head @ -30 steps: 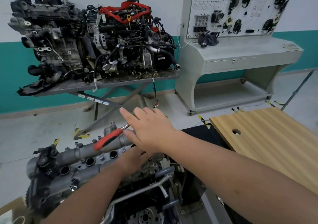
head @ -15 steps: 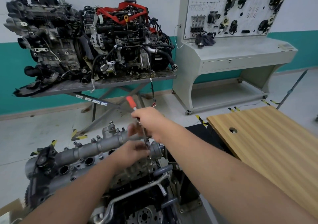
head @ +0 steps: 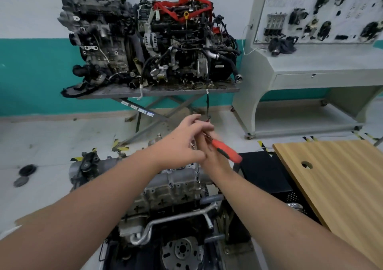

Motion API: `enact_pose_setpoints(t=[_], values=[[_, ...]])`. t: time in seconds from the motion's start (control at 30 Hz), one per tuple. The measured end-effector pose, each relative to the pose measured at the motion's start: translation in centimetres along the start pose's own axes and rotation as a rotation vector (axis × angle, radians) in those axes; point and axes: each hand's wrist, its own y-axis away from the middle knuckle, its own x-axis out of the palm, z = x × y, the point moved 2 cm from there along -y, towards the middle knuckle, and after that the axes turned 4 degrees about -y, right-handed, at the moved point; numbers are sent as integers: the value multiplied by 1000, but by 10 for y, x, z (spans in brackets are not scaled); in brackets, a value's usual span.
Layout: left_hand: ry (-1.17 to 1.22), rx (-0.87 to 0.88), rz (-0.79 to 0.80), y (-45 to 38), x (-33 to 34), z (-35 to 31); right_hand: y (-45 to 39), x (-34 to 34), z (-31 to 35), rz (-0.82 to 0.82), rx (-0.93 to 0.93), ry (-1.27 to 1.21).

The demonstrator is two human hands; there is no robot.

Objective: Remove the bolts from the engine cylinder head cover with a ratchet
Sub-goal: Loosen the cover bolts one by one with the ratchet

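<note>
A grey engine cylinder head cover lies in front of me, partly hidden by my forearms. A ratchet with a red handle stands on it by a thin metal extension that reaches down to the cover's near right end. My right hand grips the handle, which points right. My left hand is curled over the ratchet's head, hiding it. The bolt under the socket is hidden.
A wooden table top with a round hole is at the right, beside a black crate. Two engines sit on a metal stand behind. A grey training panel stands at back right. Round dark parts lie on the floor at the left.
The red handle swung clockwise, from pointing left, through pointing away from me, to pointing right. My left hand rose from the cover to the ratchet's head.
</note>
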Motion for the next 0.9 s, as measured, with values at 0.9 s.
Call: enact_pose_setpoints(t=[0.9], values=[[958,-677,-504,-17,26,14,-28,-14,-56,776,-36,966]])
